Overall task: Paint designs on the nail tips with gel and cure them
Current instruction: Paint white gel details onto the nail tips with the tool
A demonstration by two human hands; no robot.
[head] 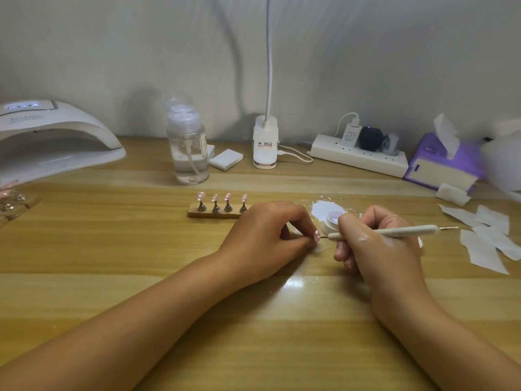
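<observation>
My left hand [270, 235] pinches a small pink nail tip [316, 235] just above the wooden table. My right hand [375, 244] grips a pale dotting pen [394, 232] like a pencil, and its thin metal point touches the pink tip. Behind my left hand a wooden holder [214, 213] carries several pink nail tips on metal stands. A small white gel pot [331, 221] sits behind my right hand beside a smear of white gel [324, 208] on the table. The white curing lamp [53, 136] stands at the far left.
A clear pump bottle [188, 148], a white block [226, 159] and a clip lamp base [265, 145] line the back. A power strip [361, 156] and purple tissue pack [442, 165] are back right. White wipes [487, 241] lie at the right; more stands [14, 201] at the left edge.
</observation>
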